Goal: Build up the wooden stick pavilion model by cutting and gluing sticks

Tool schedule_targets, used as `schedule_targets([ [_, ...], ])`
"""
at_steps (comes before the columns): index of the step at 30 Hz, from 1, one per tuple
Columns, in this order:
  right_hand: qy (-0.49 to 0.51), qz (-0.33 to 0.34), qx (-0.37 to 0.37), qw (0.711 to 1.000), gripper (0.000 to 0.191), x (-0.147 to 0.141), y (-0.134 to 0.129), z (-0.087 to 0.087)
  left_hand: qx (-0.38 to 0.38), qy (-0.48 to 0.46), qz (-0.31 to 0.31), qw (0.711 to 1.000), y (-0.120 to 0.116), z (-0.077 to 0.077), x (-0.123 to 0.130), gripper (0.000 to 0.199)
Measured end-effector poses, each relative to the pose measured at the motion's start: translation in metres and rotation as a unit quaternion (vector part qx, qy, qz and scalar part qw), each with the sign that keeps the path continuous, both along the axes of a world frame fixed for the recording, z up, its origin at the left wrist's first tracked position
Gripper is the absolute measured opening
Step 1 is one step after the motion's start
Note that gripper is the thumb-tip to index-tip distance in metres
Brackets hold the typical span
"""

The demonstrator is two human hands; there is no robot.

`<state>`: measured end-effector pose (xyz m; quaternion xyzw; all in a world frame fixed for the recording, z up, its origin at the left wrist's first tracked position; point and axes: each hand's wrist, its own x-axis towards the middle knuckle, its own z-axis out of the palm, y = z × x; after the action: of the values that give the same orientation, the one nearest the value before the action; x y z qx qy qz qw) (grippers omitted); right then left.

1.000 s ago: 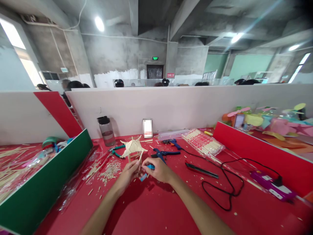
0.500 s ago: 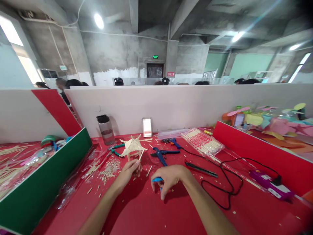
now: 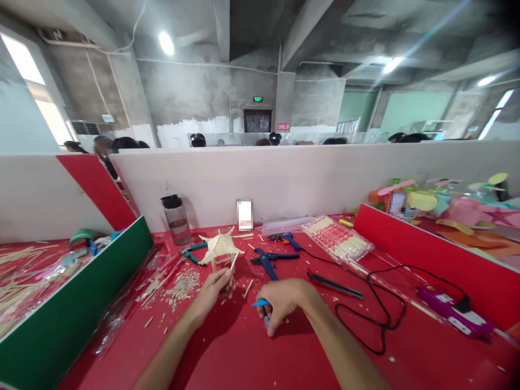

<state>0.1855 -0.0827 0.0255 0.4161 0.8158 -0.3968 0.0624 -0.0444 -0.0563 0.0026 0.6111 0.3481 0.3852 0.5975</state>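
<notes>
Fingers of the left hand [image 3: 218, 284] pinch a slim wooden stick [image 3: 234, 262], short of the far edge of the bench [image 3: 231, 357]; those of the right hand [image 3: 282, 301] grasp a small blue object [image 3: 260, 303]. The stick looks light, stiff, snappable: hold it low.

On my remote tabletop [image 3: 227, 357], left to right: bottle [image 3: 176, 219], pliers [image 3: 197, 246], stick model [image 3: 220, 244], cutter [image 3: 266, 262], knife [image 3: 335, 284], power strip [image 3: 454, 311]. Behind the cutter I see the glue gun [image 3: 290, 240]; behind and right of the model, the phone [image 3: 245, 215], before the partition [image 3: 304, 179].
</notes>
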Motion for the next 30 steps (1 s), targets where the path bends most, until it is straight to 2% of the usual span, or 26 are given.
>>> schedule_targets([
  [5,0.006,0.007,0.023,1.0,0.022,-0.001,-0.002,0.004,-0.005,-0.01,-0.003,1.0,0.002,-0.001,-0.001,0.043],
  [8,0.103,0.003,0.059,0.993,0.021,-0.001,-0.004,0.011,-0.011,-0.012,-0.003,1.0,0.002,-0.001,-0.001,0.044],
  [13,0.235,-0.058,0.144,0.96,0.029,-0.006,-0.006,0.019,-0.017,-0.037,-0.037,0.998,0.001,-0.001,-0.001,0.042],
  [21,0.276,-0.1,0.191,0.937,0.03,-0.017,-0.004,0.011,-0.054,-0.086,-0.072,0.992,-0.003,-0.001,0.0,0.039],
  [24,0.289,-0.105,0.199,0.93,0.029,-0.022,-0.004,0.01,-0.067,-0.108,-0.054,0.99,-0.005,0.002,0.003,0.038],
  [30,0.339,-0.129,0.246,0.899,0.026,-0.032,-0.01,0.005,-0.068,-0.141,-0.021,0.987,-0.004,0.003,0.004,0.039],
])
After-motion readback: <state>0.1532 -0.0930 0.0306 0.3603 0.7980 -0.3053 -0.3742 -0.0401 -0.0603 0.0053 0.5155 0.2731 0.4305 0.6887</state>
